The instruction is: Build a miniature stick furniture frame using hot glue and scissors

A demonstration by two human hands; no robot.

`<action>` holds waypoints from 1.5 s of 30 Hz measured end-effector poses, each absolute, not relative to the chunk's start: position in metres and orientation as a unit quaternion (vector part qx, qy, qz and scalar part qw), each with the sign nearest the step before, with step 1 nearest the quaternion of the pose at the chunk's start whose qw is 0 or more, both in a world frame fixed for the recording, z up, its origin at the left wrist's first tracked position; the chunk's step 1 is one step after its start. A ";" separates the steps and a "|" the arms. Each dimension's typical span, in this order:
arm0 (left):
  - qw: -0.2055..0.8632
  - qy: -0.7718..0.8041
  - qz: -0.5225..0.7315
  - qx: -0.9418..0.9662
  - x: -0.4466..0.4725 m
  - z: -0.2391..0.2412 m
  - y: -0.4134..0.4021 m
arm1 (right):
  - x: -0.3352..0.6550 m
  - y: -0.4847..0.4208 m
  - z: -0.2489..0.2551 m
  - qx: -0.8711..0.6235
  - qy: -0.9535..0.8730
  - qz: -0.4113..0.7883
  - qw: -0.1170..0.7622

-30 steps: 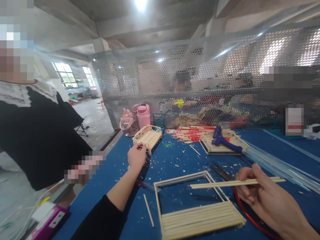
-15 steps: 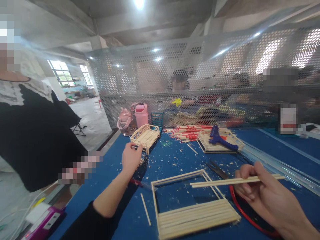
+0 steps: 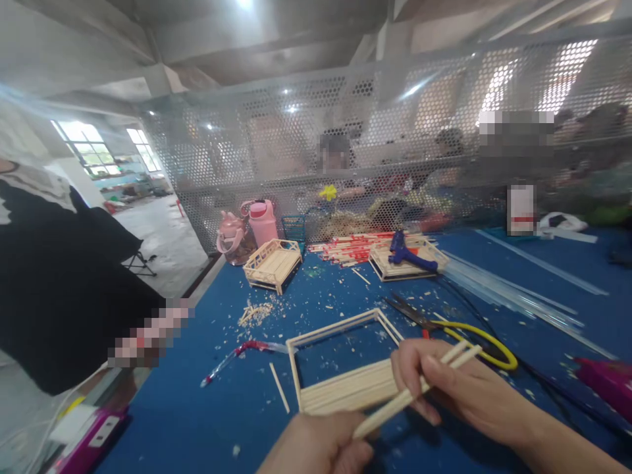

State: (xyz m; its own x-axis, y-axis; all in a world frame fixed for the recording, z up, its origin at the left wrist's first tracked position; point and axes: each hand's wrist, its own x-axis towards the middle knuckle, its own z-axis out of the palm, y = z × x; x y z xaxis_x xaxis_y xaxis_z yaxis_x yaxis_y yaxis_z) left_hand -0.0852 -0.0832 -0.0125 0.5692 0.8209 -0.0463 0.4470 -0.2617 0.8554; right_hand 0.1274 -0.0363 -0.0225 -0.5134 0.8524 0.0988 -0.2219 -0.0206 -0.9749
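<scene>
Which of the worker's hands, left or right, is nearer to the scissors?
Right. The right hand is just on the near side of the scissors; the left hand is farther off, lower in the picture and to their left.

A blue table (image 3: 187,428) spans the lower picture. On it lie wood scraps (image 3: 255,314) left of centre, a wooden frame (image 3: 345,387) lower centre, scissors (image 3: 424,322) centre right.

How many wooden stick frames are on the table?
3: a railed frame at back left, near a pink bottle; a second frame at back right, under the blue tool; a part-slatted frame nearest, partly behind the right hand. Others could be hidden.
</scene>
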 end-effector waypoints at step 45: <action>0.339 0.669 0.301 0.589 -0.137 -0.043 0.009 | 0.159 0.003 -0.043 -0.560 -0.591 0.495 0.302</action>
State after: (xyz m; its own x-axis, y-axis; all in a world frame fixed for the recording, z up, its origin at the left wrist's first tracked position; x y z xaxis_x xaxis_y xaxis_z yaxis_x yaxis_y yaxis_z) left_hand -0.1368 0.0085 -0.0427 -0.0766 0.9920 -0.0999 0.5843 0.1258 0.8017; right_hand 0.1592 0.0029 -0.0428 -0.1897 0.9616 -0.1984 0.3638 -0.1188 -0.9239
